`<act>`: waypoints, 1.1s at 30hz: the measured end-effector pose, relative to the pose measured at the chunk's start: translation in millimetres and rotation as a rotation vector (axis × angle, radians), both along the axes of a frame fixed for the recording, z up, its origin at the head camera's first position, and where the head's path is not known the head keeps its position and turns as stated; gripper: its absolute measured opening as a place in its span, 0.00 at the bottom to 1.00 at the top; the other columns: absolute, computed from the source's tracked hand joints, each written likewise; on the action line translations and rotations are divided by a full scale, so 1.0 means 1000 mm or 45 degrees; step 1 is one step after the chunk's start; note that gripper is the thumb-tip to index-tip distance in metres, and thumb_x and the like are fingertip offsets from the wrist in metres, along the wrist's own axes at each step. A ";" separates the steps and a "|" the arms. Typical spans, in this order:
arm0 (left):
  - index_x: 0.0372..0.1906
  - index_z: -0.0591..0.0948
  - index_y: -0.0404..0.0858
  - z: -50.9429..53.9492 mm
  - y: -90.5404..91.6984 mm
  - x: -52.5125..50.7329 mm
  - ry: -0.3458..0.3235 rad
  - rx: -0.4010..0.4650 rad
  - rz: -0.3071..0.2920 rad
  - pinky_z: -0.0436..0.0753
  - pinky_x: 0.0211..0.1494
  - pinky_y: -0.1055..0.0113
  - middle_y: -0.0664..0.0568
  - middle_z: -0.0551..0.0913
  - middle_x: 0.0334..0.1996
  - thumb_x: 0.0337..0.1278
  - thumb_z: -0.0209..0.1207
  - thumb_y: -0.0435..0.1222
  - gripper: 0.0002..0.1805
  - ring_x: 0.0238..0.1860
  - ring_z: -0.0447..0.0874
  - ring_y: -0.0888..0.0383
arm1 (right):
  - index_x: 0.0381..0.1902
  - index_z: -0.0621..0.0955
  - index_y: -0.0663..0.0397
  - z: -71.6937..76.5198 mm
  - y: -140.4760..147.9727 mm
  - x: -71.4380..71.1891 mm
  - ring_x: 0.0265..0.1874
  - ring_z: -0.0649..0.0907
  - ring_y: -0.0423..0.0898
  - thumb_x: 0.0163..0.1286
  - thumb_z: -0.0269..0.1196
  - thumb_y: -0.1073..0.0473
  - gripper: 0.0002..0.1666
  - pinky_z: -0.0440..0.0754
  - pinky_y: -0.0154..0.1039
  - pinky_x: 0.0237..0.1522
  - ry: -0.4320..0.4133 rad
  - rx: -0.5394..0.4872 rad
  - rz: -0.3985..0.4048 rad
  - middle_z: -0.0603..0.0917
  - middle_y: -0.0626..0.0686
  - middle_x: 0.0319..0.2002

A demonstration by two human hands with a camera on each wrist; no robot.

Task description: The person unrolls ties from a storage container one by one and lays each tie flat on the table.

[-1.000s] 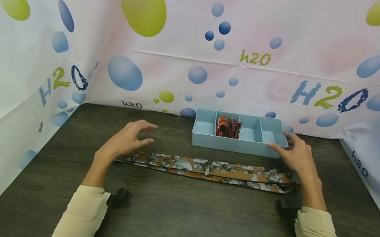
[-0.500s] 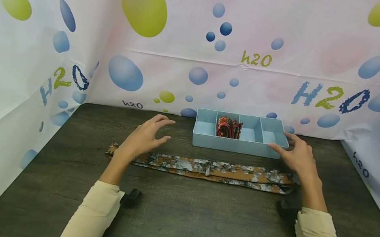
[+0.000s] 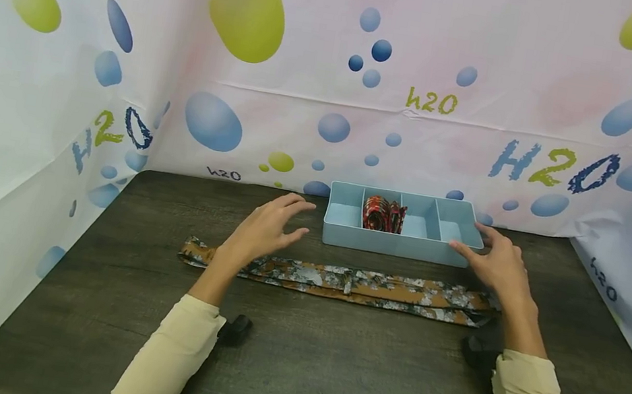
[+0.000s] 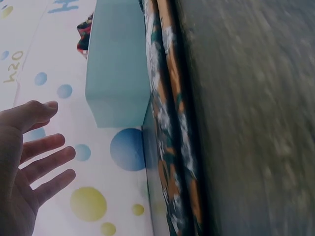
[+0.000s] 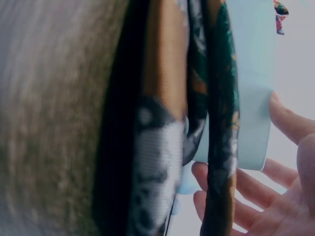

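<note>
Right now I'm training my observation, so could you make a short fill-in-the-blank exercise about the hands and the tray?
The blue tray has ____ compartments.
The red patterned roll sits in compartment number ____ from the left.
The person's ____ hand is at the tray's right end.

Missing words: four; two; right.

Blue box (image 3: 394,245): upright, four compartments | red roll (image 3: 381,215): second compartment from left | floral strip (image 3: 382,288): flat, in front
</note>
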State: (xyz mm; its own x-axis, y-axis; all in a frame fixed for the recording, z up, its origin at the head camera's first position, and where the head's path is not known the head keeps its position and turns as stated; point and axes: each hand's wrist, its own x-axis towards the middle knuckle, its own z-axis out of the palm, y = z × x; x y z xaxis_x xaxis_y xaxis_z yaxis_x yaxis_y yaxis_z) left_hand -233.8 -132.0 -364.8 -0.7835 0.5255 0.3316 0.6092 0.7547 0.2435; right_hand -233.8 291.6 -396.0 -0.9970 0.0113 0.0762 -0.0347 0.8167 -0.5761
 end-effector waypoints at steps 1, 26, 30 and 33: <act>0.68 0.78 0.35 0.001 0.002 -0.001 -0.003 -0.004 -0.004 0.83 0.58 0.46 0.38 0.79 0.63 0.68 0.67 0.39 0.27 0.59 0.82 0.41 | 0.79 0.61 0.68 0.000 0.000 0.000 0.61 0.72 0.80 0.75 0.61 0.34 0.53 0.72 0.77 0.54 0.002 0.001 -0.003 0.68 0.84 0.66; 0.69 0.78 0.36 0.008 0.057 -0.026 -0.091 -0.014 -0.139 0.83 0.57 0.53 0.43 0.79 0.64 0.70 0.66 0.39 0.27 0.56 0.83 0.47 | 0.79 0.61 0.68 0.000 0.003 0.000 0.61 0.72 0.80 0.74 0.61 0.33 0.53 0.70 0.79 0.54 0.010 0.003 -0.027 0.68 0.83 0.66; 0.70 0.77 0.36 0.005 0.062 -0.029 -0.149 0.000 -0.145 0.81 0.63 0.53 0.42 0.77 0.64 0.70 0.66 0.39 0.27 0.63 0.79 0.47 | 0.79 0.61 0.68 -0.001 0.001 0.000 0.61 0.71 0.81 0.74 0.61 0.33 0.54 0.70 0.79 0.55 -0.001 -0.002 -0.016 0.68 0.83 0.66; 0.70 0.77 0.36 0.005 0.066 -0.031 -0.181 0.012 -0.147 0.79 0.65 0.53 0.42 0.77 0.65 0.70 0.66 0.39 0.27 0.65 0.77 0.47 | 0.79 0.61 0.68 -0.001 0.000 0.000 0.61 0.71 0.81 0.74 0.61 0.33 0.54 0.70 0.79 0.55 -0.002 -0.006 -0.013 0.68 0.83 0.66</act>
State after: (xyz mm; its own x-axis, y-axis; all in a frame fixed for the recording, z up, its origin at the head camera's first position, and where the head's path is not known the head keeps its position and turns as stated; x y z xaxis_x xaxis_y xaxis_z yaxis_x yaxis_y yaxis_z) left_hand -265.0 -65.9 -360.0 -0.7573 0.6122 0.2274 0.6509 0.6789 0.3399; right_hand -233.4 292.0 -396.9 -0.9970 0.0216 0.0742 -0.0255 0.8144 -0.5798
